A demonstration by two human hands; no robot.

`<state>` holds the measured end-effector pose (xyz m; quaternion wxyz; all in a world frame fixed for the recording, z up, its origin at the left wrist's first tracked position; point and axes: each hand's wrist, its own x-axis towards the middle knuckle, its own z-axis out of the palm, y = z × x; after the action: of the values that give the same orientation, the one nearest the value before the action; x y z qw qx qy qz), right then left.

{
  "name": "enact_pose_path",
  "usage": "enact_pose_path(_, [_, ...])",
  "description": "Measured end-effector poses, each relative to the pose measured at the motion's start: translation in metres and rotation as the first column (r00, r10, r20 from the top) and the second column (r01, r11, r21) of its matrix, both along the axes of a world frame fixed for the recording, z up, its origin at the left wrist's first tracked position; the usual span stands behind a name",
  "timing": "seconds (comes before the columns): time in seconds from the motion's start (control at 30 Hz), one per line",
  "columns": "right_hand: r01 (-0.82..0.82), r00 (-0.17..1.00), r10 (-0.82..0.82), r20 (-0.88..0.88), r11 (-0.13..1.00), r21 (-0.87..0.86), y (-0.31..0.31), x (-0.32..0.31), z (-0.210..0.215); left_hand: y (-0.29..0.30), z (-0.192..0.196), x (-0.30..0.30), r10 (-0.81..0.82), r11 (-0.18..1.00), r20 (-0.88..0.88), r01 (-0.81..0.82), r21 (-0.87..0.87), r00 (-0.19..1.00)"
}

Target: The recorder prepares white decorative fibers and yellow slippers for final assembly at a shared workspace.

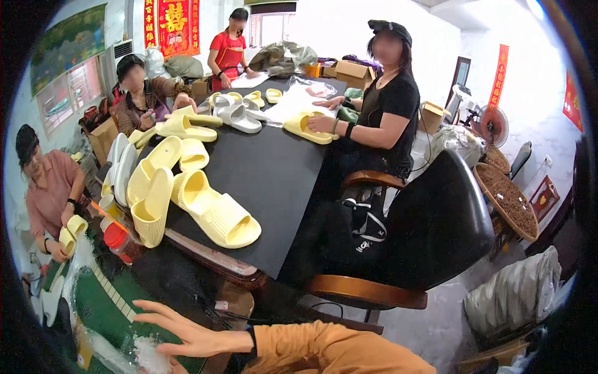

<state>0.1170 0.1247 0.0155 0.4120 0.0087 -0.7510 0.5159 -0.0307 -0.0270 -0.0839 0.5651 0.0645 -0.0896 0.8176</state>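
My right hand (187, 335) reaches out to the left from an orange sleeve with a dark wristband, low in the view. Its fingers are spread and hold nothing. The fingertips lie over crumpled clear plastic bags (149, 355) on a green mat (103, 305). My left hand is out of sight. Beyond the hand, a pile of pale yellow foam slippers (215, 215) lies on the near corner of a table under a black cover (274, 168).
A red-capped bottle (117, 240) stands by the slipper pile. Several other people sit or stand around the table handling slippers; one on the left holds a yellow slipper (71, 234). A black armchair (436, 230) stands on the right, with a flat basket (507, 199) and sacks (517, 293) behind it.
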Motion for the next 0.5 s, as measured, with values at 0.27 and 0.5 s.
enact_pose_path(0.27, [0.16,0.983,-0.136,-0.126,0.965,0.206,-0.026,-0.04,-0.044,0.01,0.004,0.034,0.183,0.917,-0.653,-0.366,-0.155,0.735])
enact_pose_path(0.5, [0.043,0.999,-0.037,-0.026,0.955,0.292,-0.016,-0.015,-0.002,0.011,0.003,0.061,0.166,0.773,-0.957,-0.633,-0.022,0.236])
